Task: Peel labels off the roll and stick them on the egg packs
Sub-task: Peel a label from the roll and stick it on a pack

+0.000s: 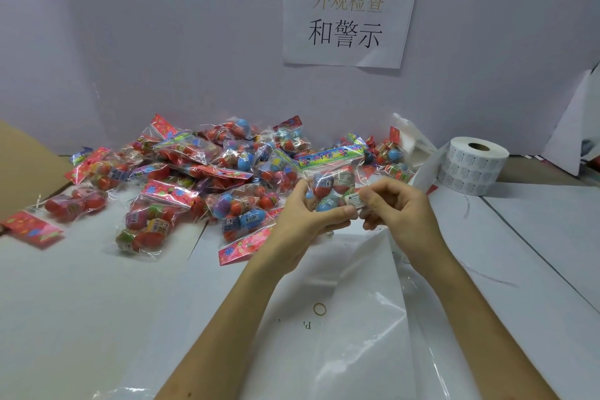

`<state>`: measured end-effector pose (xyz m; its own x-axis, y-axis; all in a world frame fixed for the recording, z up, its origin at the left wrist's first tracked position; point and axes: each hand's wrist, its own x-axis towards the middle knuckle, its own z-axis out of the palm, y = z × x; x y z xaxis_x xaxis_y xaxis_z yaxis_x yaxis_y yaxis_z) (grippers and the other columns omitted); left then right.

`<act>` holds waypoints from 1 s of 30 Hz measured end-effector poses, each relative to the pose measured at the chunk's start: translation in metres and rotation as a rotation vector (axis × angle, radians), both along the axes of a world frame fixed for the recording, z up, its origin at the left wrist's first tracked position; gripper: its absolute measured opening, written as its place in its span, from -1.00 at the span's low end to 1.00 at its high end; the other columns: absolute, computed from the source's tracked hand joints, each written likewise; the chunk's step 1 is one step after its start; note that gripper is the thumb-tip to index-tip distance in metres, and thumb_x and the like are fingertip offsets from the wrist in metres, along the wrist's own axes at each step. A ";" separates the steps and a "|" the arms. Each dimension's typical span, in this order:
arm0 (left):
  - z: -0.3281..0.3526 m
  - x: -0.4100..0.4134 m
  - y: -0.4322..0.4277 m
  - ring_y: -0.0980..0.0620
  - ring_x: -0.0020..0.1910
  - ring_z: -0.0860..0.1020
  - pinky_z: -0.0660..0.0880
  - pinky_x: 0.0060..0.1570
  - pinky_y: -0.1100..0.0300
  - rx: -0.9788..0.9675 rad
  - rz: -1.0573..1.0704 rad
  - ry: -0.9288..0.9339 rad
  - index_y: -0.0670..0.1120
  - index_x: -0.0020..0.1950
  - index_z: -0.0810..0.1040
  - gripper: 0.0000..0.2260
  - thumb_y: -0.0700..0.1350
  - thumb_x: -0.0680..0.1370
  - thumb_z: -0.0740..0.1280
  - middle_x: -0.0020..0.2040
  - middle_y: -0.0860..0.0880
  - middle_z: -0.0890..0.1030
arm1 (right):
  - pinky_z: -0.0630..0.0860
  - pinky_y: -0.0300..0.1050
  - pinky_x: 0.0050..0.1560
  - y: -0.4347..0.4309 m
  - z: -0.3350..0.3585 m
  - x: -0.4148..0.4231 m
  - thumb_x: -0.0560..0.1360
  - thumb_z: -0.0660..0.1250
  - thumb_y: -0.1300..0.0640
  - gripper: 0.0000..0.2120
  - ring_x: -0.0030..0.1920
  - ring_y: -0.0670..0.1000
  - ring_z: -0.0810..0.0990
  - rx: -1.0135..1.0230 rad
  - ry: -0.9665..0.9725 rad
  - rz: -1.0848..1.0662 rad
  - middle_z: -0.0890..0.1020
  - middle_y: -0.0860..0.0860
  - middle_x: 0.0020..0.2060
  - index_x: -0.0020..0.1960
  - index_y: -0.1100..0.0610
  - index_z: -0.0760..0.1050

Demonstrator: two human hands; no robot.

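one egg pack (331, 177) is clasped mid-frame by the left grip (302, 219), its lower edge hidden; one label (355, 200) is pinched against it by the right grip (401, 209). one roll (472, 170) is seen centre right (heaped packs (194, 172) uncountable).

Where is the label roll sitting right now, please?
In the head view, the label roll stands at far right by the back wall, beyond the right hand and right of the egg-pack pile.

The white paper sheet (349, 52) on the wall (162, 26) reads "外观检查" in faded gold and "和警示" in black. A red egg (323, 187) in the clear green-topped egg pack (331, 159) shows "6". The white sticker label (355, 200) has print too small to read.
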<state>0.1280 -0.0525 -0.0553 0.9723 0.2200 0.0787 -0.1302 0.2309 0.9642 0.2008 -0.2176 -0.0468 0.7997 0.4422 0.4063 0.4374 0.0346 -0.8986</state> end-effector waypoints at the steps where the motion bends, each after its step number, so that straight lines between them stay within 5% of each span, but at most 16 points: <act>1: -0.001 0.001 0.000 -0.16 0.06 0.71 0.66 0.07 -0.02 0.003 0.005 -0.003 0.01 0.28 0.46 -0.39 -0.18 0.31 0.62 0.17 -0.17 0.68 | 0.67 0.00 -0.24 0.001 0.000 0.000 0.48 0.40 -0.03 -0.75 -0.32 0.11 0.67 -0.006 -0.001 -0.003 0.70 0.04 -0.30 -0.04 0.16 0.62; 12: -0.003 0.004 0.003 -0.20 0.07 0.71 0.63 0.14 -0.12 -0.035 -0.017 0.028 -0.12 0.45 0.37 -0.38 -0.32 0.45 0.52 0.22 -0.21 0.65 | 0.67 0.06 -0.22 0.001 0.001 -0.001 0.54 0.37 0.03 -0.77 -0.33 0.12 0.65 -0.006 0.028 -0.013 0.72 0.04 -0.22 -0.02 0.20 0.62; 17: -0.004 0.004 -0.002 -0.14 0.06 0.72 0.67 0.03 -0.01 -0.019 0.032 0.018 0.07 0.26 0.42 -0.45 -0.05 0.36 0.59 0.21 -0.08 0.63 | 0.68 0.05 -0.24 0.002 -0.002 0.000 0.61 0.37 0.13 -0.92 -0.34 0.10 0.66 -0.041 -0.055 -0.050 0.70 0.00 -0.27 -0.02 0.10 0.62; 20: -0.006 0.004 -0.001 -0.13 0.02 0.73 0.68 -0.02 0.03 0.022 0.109 0.002 -0.01 0.32 0.43 -0.46 -0.09 0.43 0.58 0.18 -0.13 0.66 | 0.66 -0.09 -0.29 0.005 -0.002 -0.004 0.57 0.39 0.00 -0.93 -0.36 0.06 0.68 -0.029 -0.079 -0.032 0.70 0.00 -0.30 -0.04 -0.02 0.60; 24: -0.007 0.003 0.000 -0.11 -0.01 0.73 0.68 -0.04 0.05 0.083 0.140 -0.022 -0.08 0.43 0.38 -0.35 -0.07 0.42 0.60 0.15 -0.14 0.69 | 0.67 -0.10 -0.25 0.007 -0.004 -0.007 0.40 0.47 -0.21 -0.70 -0.35 0.05 0.69 -0.076 -0.072 -0.025 0.67 0.00 -0.34 0.02 -0.07 0.56; 30: -0.006 0.002 0.001 -0.16 0.02 0.72 0.67 0.01 0.00 -0.013 0.101 0.000 -0.13 0.58 0.20 -0.19 -0.10 0.45 0.55 0.29 -0.23 0.60 | 0.66 -0.11 -0.25 0.004 -0.001 -0.002 0.55 0.42 0.18 -0.92 -0.33 0.10 0.70 -0.014 -0.016 0.067 0.71 0.08 -0.27 0.02 0.05 0.58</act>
